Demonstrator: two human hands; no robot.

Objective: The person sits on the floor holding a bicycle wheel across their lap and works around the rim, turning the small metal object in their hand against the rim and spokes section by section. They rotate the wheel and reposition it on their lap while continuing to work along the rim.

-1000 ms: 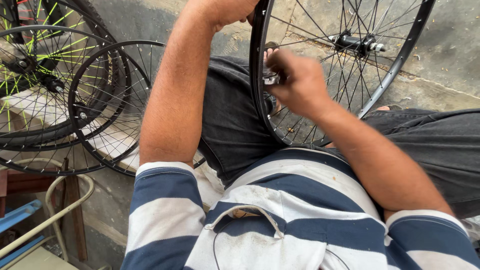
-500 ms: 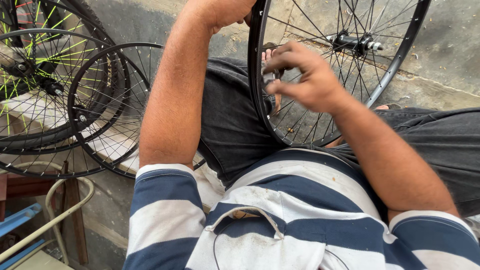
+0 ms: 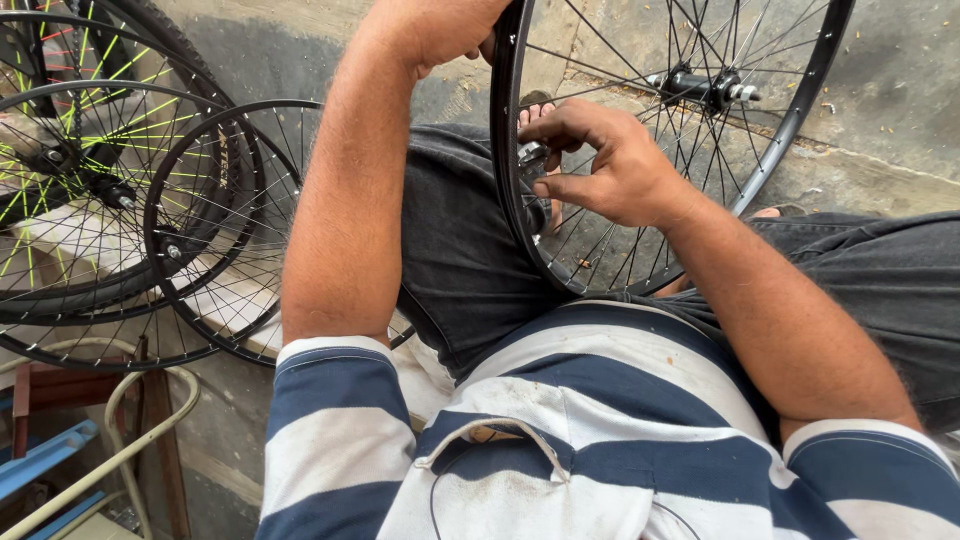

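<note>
The wheel [image 3: 520,150], a black rim laced with thin spokes to a central hub [image 3: 705,88], stood upright between the person's knees, resting against the dark trousers [image 3: 460,250]. The left hand [image 3: 440,25] was closed over the top of the rim, steadying it. The right hand [image 3: 610,165] sat just inside the rim, fingers pinched narrowly on a small metal tool [image 3: 532,153] set where a spoke meets the rim.

Judged from the frame, lacing appeared complete, every visible spoke running hub to rim; the work in hand looked like spoke adjustment at one nipple. How many spokes had been attended to could not be told, nor whether the rim ran true. No tyre was fitted.

Beyond the left hand, well apart, further wheels [image 3: 110,190] leaned against a wall, some with yellow-green spokes. Below the left arm, a pale tube frame [image 3: 120,440] and a blue bar [image 3: 45,455] were present.

No packages, labels or signs were visible near either hand.
</note>
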